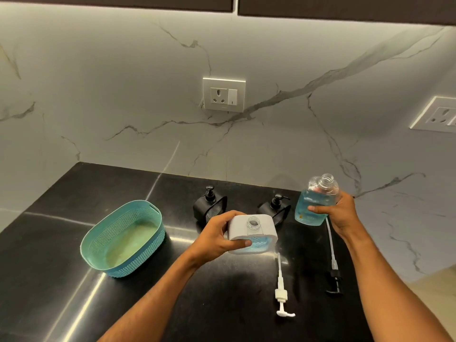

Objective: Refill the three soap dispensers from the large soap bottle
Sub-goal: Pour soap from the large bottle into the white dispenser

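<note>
right now you stand at a glossy black tabletop [74, 304] with pale seams, set against a white marble-look wall [123, 82] veined in grey, under dark cabinets [345, 6]. one socket plate [224, 95] with a switch sits mid-wall, another socket [436, 114] at the right edge. no brand or writing can be read on anything.

your left hand [217, 236] grips the white dispenser [251, 233], held above the tabletop with its neck open; blue soap shows through its front. your right hand [338, 213] grips the large soap bottle [314, 201], clear, uncapped, about two-thirds full of blue soap, held up just right of the dispenser.

behind them two black dispensers stand near the wall with pumps on: one [209, 206] beyond your left hand, the other [275, 206] partly hidden by the white one. a white pump [281, 292] and a black pump [333, 277] lie on the tabletop between your forearms. a teal basket [123, 236] sits well to the left.
</note>
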A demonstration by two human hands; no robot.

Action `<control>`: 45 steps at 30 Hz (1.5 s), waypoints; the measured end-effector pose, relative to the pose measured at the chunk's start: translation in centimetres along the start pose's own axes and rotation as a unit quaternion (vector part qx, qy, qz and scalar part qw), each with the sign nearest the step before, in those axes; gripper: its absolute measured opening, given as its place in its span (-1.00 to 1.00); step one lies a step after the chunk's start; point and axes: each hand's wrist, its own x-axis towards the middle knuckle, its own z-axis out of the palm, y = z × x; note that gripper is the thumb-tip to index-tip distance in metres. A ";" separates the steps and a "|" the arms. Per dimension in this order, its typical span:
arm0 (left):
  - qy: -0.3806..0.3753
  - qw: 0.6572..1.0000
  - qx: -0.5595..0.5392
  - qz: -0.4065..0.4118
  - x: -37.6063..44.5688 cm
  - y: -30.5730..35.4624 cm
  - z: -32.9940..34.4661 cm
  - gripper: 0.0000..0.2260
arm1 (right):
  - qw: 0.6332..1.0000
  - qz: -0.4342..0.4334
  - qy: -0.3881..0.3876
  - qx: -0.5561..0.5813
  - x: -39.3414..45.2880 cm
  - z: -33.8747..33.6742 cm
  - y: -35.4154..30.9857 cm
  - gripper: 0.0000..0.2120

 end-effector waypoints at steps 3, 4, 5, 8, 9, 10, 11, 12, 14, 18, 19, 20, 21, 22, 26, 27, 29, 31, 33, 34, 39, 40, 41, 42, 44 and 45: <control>-0.016 1.000 0.002 -0.010 0.7 -0.3 0.0 -0.57 | 1.000 0.021 -0.006 0.002 0.9 -0.4 1.4 -0.39; -0.021 1.000 0.001 -0.011 1.0 -0.3 0.1 -0.56 | 1.000 0.027 -0.003 0.004 1.2 -0.6 1.8 -0.39; -0.025 1.000 0.000 -0.012 1.2 -0.4 0.1 -0.56 | 0.999 0.031 -0.003 0.004 1.4 -0.6 2.2 -0.39; -0.035 0.999 -0.004 -0.015 1.7 -0.4 0.2 -0.57 | 0.999 0.045 -0.016 0.002 2.1 -0.9 3.4 -0.37; -0.036 0.999 -0.006 -0.016 1.9 -0.5 0.3 -0.57 | 0.999 0.049 -0.020 0.001 2.4 -1.0 3.7 -0.36; -0.037 0.999 -0.008 -0.017 2.0 -0.5 0.4 -0.58 | 0.998 0.053 -0.022 0.000 2.6 -1.0 4.0 -0.37; -0.038 0.999 -0.008 -0.018 2.2 -0.6 0.5 -0.58 | 0.998 0.057 -0.023 0.001 2.8 -1.1 4.3 -0.37; -0.038 0.999 -0.009 -0.020 2.3 -0.6 0.5 -0.58 | 0.998 0.061 -0.023 0.003 3.0 -1.2 4.5 -0.38; -0.037 0.999 -0.014 -0.023 2.5 -0.8 0.6 -0.59 | 0.997 0.067 -0.024 0.003 3.3 -1.3 4.9 -0.38; -0.037 0.999 -0.018 -0.027 2.7 -1.1 0.5 -0.59 | 0.997 0.077 -0.031 0.006 3.6 -1.6 5.5 -0.36; -0.037 0.999 -0.019 -0.027 2.7 -1.2 0.5 -0.59 | 0.996 0.079 -0.034 0.008 3.6 -1.7 5.5 -0.35; -0.036 0.999 -0.019 -0.027 2.8 -1.2 0.5 -0.59 | 0.996 0.080 -0.038 0.009 3.6 -1.8 5.6 -0.34; -0.036 0.999 -0.019 -0.027 2.8 -1.2 0.4 -0.58 | 0.996 0.082 -0.042 0.010 3.6 -1.9 5.5 -0.34; -0.035 0.999 -0.021 -0.028 2.8 -1.3 0.4 -0.58 | 0.995 0.084 -0.046 0.011 3.6 -2.0 5.5 -0.34; -0.035 0.999 -0.030 -0.026 2.7 -1.3 0.5 -0.58 | 0.994 0.092 -0.055 0.008 3.5 -2.1 5.4 -0.32; -0.036 0.999 -0.032 -0.025 2.6 -1.2 0.6 -0.58 | 0.994 0.094 -0.056 0.007 3.4 -2.1 5.3 -0.31; -0.039 0.998 -0.033 -0.023 2.6 -1.2 0.7 -0.58 | 0.993 0.097 -0.061 0.008 3.4 -2.1 5.2 -0.32; -0.041 0.998 -0.032 -0.023 2.5 -1.1 0.7 -0.59 | 0.992 0.102 -0.072 0.005 3.5 -2.2 4.9 -0.34; -0.042 0.998 -0.030 -0.023 2.4 -1.1 0.7 -0.59 | 0.991 0.107 -0.082 0.000 3.7 -2.3 4.7 -0.34; -0.042 0.998 -0.029 -0.023 2.4 -1.0 0.7 -0.59 | 0.990 0.110 -0.087 -0.003 3.8 -2.4 4.6 -0.32; -0.042 0.998 -0.031 -0.018 2.2 -1.0 0.8 -0.58 | 0.989 0.110 -0.101 -0.017 3.6 -2.4 4.2 -0.26; -0.042 0.998 -0.032 -0.019 2.1 -1.0 0.8 -0.58 | 0.989 0.108 -0.102 -0.017 3.5 -2.4 4.1 -0.26; -0.042 0.998 -0.034 -0.020 2.1 -1.0 0.8 -0.58 | 0.989 0.105 -0.104 -0.018 3.3 -2.5 4.1 -0.26; -0.042 0.998 -0.035 -0.020 2.1 -0.9 0.8 -0.58 | 0.989 0.101 -0.105 -0.017 3.2 -2.5 4.0 -0.25; -0.043 0.998 -0.034 -0.016 2.0 -0.9 0.9 -0.58 | 0.990 0.093 -0.105 -0.015 3.0 -2.6 3.8 -0.22; -0.044 0.998 -0.034 -0.014 1.9 -0.8 0.9 -0.58 | 0.991 0.090 -0.103 -0.013 2.9 -2.7 3.7 -0.20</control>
